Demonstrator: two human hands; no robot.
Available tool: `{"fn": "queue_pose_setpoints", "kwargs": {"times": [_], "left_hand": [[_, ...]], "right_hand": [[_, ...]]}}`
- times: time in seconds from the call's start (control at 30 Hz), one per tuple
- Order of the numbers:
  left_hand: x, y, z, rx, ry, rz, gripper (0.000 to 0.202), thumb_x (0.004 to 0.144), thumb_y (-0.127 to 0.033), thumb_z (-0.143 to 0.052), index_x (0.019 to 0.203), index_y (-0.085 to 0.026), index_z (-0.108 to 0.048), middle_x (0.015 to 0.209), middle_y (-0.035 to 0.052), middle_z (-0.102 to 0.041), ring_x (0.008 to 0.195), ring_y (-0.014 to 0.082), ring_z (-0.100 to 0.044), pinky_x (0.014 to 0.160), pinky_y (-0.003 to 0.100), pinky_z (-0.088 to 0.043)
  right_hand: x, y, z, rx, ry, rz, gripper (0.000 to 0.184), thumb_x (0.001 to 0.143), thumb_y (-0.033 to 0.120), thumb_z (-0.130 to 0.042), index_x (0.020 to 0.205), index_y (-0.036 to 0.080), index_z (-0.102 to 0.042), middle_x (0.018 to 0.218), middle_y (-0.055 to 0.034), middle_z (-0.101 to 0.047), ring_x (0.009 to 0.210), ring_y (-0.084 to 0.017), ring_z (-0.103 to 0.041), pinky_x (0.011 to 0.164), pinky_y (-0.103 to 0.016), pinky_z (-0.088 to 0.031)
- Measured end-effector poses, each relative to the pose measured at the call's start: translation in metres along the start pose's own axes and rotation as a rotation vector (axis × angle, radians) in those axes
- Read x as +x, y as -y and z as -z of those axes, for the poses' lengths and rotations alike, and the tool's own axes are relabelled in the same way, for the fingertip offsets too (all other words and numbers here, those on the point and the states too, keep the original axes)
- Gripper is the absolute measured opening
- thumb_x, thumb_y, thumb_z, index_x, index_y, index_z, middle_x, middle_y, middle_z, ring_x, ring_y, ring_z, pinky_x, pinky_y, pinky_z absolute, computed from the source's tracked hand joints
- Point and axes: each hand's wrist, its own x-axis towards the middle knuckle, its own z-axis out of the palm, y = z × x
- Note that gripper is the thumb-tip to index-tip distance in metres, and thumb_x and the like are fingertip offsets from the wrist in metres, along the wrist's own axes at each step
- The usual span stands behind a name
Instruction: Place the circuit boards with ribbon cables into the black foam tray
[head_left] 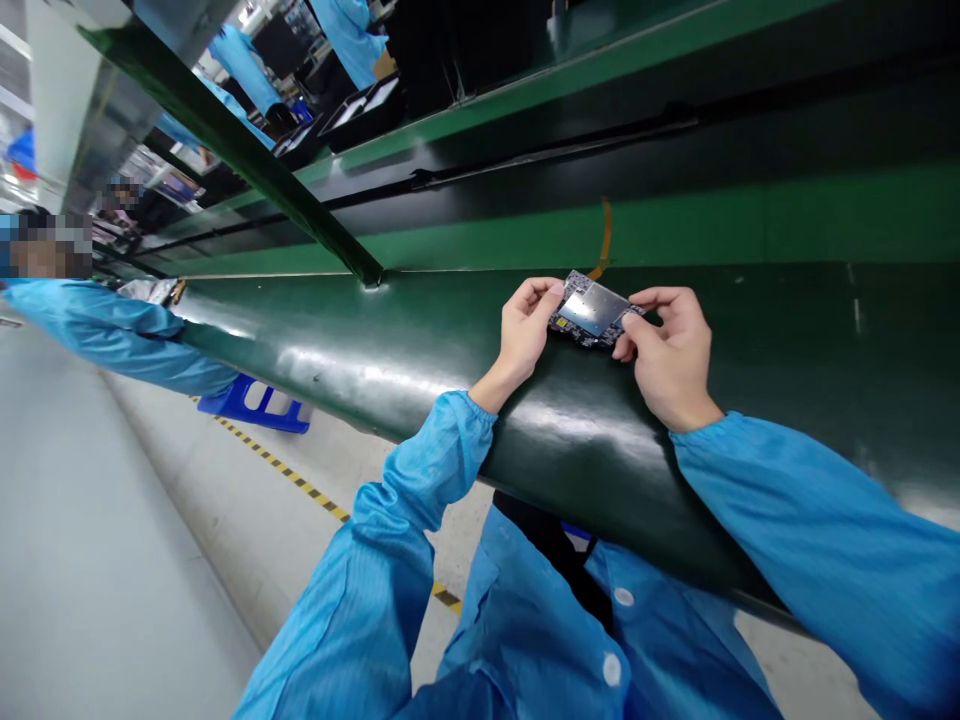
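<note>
Between my two hands is a circuit board with a shiny metal shield plate and a small yellow square near its left edge. An orange ribbon cable extends from behind its far edge. My left hand pinches the board's left end between thumb and fingers. Closed on the right end is my right hand, its thumb over the face and fingers at the edge. The board is tilted, just above the green bench top; whether it touches the surface I cannot tell.
A green post rises from the bench's back edge, left of my hands. Farther left, a person in a blue sleeve works at the same bench. A blue plastic stool stands below. Beyond, black trays lie near other workers.
</note>
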Motion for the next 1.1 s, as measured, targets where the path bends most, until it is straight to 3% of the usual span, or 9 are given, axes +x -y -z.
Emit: {"fn": "queue_pose_setpoints", "kwargs": {"times": [0.67,0.93,1.1], "left_hand": [[-0.003,-0.006,-0.005,-0.079,-0.012,-0.008,0.022,0.098,-0.003,-0.073,0.081,-0.017,-0.071,0.081,-0.0025,-0.066,0.079,0.0081,-0.061,0.086,0.021,-0.049],[-0.005,-0.007,-0.007,-0.126,-0.043,0.102,0.015,0.096,-0.009,-0.079,0.087,-0.017,-0.071,0.09,-0.0016,-0.068,0.096,0.0104,-0.068,0.102,0.025,-0.051],[-0.006,-0.007,-0.007,-0.135,-0.049,0.126,0.015,0.096,-0.013,-0.081,0.088,-0.017,-0.068,0.088,-0.0028,-0.066,0.091,0.009,-0.067,0.097,0.023,-0.054]], "right_hand": [[0.0,-0.005,0.002,0.013,0.013,-0.019,0.022,0.084,0.023,-0.068,0.102,0.025,-0.056,0.095,0.0033,-0.059,0.051,-0.005,-0.052,0.043,-0.017,-0.041],[0.001,0.012,-0.001,0.028,-0.041,-0.065,0.023,0.073,0.023,-0.065,0.094,0.023,-0.057,0.089,0.0028,-0.059,0.045,-0.007,-0.052,0.039,-0.023,-0.042],[0.002,0.016,-0.003,0.018,-0.057,-0.069,0.026,0.068,0.028,-0.064,0.092,0.024,-0.056,0.085,0.0032,-0.056,0.044,-0.008,-0.053,0.036,-0.024,-0.041]]}}
